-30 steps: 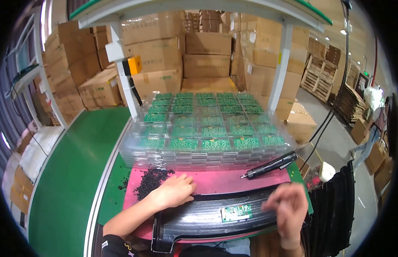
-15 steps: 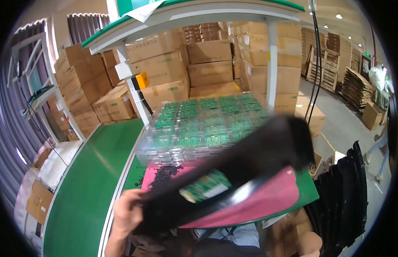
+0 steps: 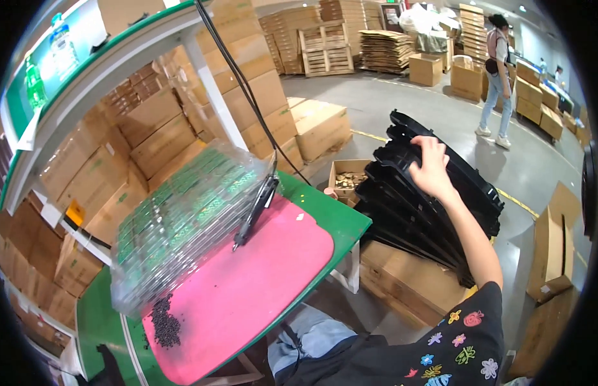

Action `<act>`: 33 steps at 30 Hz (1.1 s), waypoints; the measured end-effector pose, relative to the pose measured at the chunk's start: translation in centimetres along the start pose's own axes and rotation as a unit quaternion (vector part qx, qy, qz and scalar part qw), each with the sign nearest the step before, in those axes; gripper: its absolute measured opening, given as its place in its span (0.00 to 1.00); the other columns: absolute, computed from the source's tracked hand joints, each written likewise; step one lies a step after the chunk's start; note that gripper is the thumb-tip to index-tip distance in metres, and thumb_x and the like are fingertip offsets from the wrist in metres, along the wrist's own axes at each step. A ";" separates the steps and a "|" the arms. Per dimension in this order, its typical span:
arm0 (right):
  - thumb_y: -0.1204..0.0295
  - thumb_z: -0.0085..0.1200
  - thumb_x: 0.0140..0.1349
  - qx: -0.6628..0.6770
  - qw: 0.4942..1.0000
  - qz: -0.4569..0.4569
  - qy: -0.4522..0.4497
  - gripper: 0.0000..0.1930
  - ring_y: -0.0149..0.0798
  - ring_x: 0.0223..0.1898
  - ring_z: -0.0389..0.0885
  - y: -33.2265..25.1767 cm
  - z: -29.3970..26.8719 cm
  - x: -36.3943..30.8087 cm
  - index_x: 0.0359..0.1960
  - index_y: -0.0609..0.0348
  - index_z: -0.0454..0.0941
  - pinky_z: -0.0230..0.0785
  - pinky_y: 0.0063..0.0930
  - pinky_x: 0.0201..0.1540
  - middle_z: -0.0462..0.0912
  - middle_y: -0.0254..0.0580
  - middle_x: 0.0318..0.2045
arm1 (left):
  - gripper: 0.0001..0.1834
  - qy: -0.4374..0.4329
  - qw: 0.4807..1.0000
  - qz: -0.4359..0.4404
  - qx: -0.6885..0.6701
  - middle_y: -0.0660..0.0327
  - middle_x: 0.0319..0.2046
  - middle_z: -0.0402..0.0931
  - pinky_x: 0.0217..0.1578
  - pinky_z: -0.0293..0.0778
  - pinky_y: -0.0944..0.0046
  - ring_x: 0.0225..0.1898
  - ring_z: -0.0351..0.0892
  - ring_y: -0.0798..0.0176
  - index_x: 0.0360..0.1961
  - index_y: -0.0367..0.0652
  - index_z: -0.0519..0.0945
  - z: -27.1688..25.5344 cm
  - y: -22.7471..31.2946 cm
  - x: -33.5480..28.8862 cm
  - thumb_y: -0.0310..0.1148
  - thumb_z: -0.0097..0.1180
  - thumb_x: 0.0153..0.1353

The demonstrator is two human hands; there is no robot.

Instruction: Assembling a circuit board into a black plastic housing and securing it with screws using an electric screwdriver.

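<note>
1. Right hand: on the upper ends of black molded panels, fingers bent, thumb set apart from them, a medium spread. Can't tell whether it grips one panel.
2. Left hand: out of sight from here, can't tell its state.
3. Panels: bunched, fanned, standing tilted off the surface, beyond its right edge, near the near-right corner; cardboard box at their foot.
4. Pink mat: flat on the surface, reaching close to the near edge.
5. Black pen-shaped driver: toward the far-right corner, tip over the mat.
6. Clear trays with green boards: stacked along the far edge, just beside the driver.
7. Small black bits: heaped on the mat, toward the surface's left end.
</note>
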State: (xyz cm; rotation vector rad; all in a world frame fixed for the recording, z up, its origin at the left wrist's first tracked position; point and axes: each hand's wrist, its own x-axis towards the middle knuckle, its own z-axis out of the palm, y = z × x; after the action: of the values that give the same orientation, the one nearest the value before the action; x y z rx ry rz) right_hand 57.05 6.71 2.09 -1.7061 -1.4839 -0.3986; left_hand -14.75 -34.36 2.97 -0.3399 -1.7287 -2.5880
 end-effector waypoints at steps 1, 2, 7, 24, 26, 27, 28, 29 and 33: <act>0.76 0.55 0.49 -0.056 0.997 0.035 0.031 0.23 0.52 0.55 0.70 4.0 1.6 1.0 0.51 0.58 0.71 0.64 0.48 0.57 0.73 0.50 0.48 | 0.20 -0.084 0.922 0.260 0.275 0.49 0.37 0.79 0.39 0.77 0.58 0.38 0.79 0.55 0.39 0.31 0.79 -2.3 -2.1 2.2 0.38 0.61 0.52; 0.76 0.55 0.49 -0.108 0.990 0.065 0.062 0.25 0.52 0.55 0.70 7.9 3.0 1.6 0.53 0.58 0.70 0.66 0.48 0.56 0.73 0.50 0.49 | 0.20 -0.084 0.923 0.258 0.273 0.49 0.37 0.79 0.39 0.77 0.58 0.38 0.79 0.55 0.39 0.31 0.79 -5.2 -4.5 5.7 0.38 0.61 0.52; 0.63 0.60 0.57 -0.297 0.931 0.163 -0.135 0.24 0.53 0.57 0.74 17.3 4.5 1.8 0.54 0.58 0.73 0.70 0.47 0.56 0.80 0.50 0.50 | 0.15 0.099 0.983 -0.129 -0.083 0.52 0.41 0.81 0.44 0.76 0.48 0.43 0.80 0.51 0.37 0.34 0.81 -8.0 -6.9 11.5 0.34 0.54 0.53; 0.80 0.50 0.65 -0.033 0.956 -0.291 -0.010 0.09 0.56 0.39 0.77 0.6 -2.4 0.6 0.46 0.64 0.73 0.71 0.39 0.42 0.76 0.55 0.37 | 0.21 -0.215 0.914 0.244 0.242 0.57 0.55 0.70 0.58 0.64 0.61 0.59 0.68 0.61 0.57 0.40 0.72 19.9 -8.5 1.0 0.26 0.52 0.61; 0.81 0.52 0.59 -0.002 0.914 -0.399 -0.071 0.09 0.53 0.32 0.76 -4.1 -2.3 -2.2 0.42 0.63 0.74 0.69 0.40 0.34 0.75 0.51 0.31 | 0.20 -0.401 0.858 0.240 0.213 0.57 0.50 0.73 0.57 0.66 0.60 0.55 0.72 0.59 0.56 0.40 0.72 24.6 -9.9 -2.1 0.27 0.53 0.62; 0.80 0.55 0.56 0.021 0.893 -0.439 -0.100 0.09 0.51 0.30 0.75 -6.2 -2.0 -3.6 0.39 0.62 0.75 0.68 0.39 0.31 0.75 0.48 0.29 | 0.20 -0.462 0.825 0.235 0.225 0.56 0.50 0.74 0.56 0.67 0.59 0.54 0.73 0.59 0.56 0.39 0.72 26.7 -9.7 -4.0 0.28 0.53 0.62; 0.80 0.57 0.52 0.055 0.868 -0.477 -0.131 0.09 0.48 0.27 0.74 -8.3 -0.9 -4.8 0.36 0.61 0.76 0.66 0.38 0.28 0.75 0.44 0.27 | 0.20 -0.519 0.786 0.231 0.246 0.55 0.49 0.74 0.55 0.68 0.58 0.54 0.73 0.58 0.56 0.38 0.72 28.3 -9.1 -5.7 0.29 0.54 0.63; 0.78 0.59 0.49 0.090 0.837 -0.517 -0.156 0.09 0.45 0.26 0.74 -11.0 0.2 -5.9 0.34 0.60 0.77 0.65 0.37 0.27 0.75 0.41 0.26 | 0.21 -0.565 0.769 0.175 0.244 0.54 0.48 0.75 0.55 0.69 0.58 0.52 0.74 0.58 0.57 0.37 0.72 29.5 -9.1 -6.8 0.32 0.54 0.63; 0.70 0.58 0.50 0.114 0.716 -0.638 -0.261 0.08 0.33 0.25 0.73 -18.6 2.4 -8.8 0.32 0.54 0.80 0.65 0.31 0.31 0.71 0.29 0.23 | 0.29 -0.727 0.583 0.196 0.307 0.50 0.47 0.76 0.54 0.71 0.56 0.52 0.75 0.50 0.55 0.36 0.73 31.6 -11.7 -8.0 0.47 0.61 0.61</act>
State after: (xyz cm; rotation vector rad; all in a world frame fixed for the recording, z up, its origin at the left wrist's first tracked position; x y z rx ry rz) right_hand 36.88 2.03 1.41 -0.3040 -2.8671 -0.3851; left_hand -2.94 -1.83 2.35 -2.7929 -2.0234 -0.8425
